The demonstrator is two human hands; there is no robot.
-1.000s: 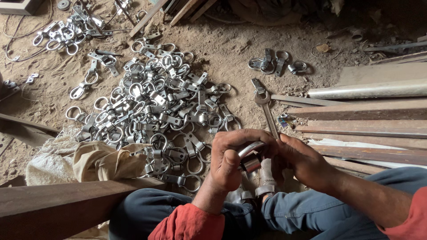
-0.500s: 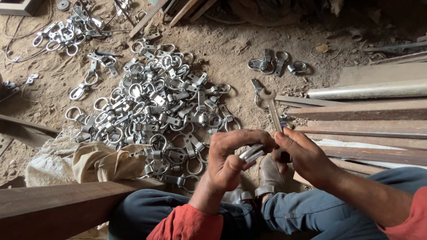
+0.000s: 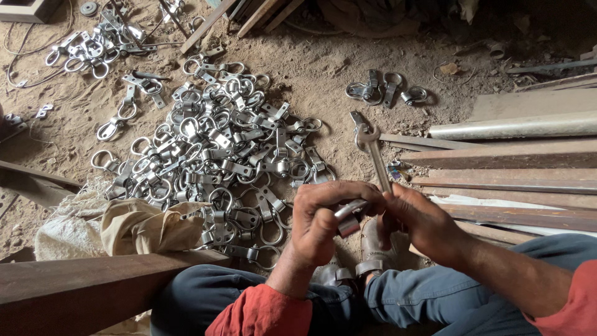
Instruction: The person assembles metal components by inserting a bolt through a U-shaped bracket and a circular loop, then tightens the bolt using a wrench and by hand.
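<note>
Nearest, just above the crossed legs, left hand [image 3: 320, 221] curled with fingers clamped on a small grey metal clamp piece [image 3: 349, 214], right hand [image 3: 423, 224] closed around the shank of a spanner [image 3: 373, 155] whose open head pointed away over the dirt. Best done, by judgement, with the piece pinched firmly and the spanner seated squarely before any turn. Farther out, a heap of ring-and-strap fittings [image 3: 217, 149] on the sandy floor [image 3: 311, 68], planks [image 3: 516, 155] at right, four more fittings [image 3: 385, 90] beyond.
</note>
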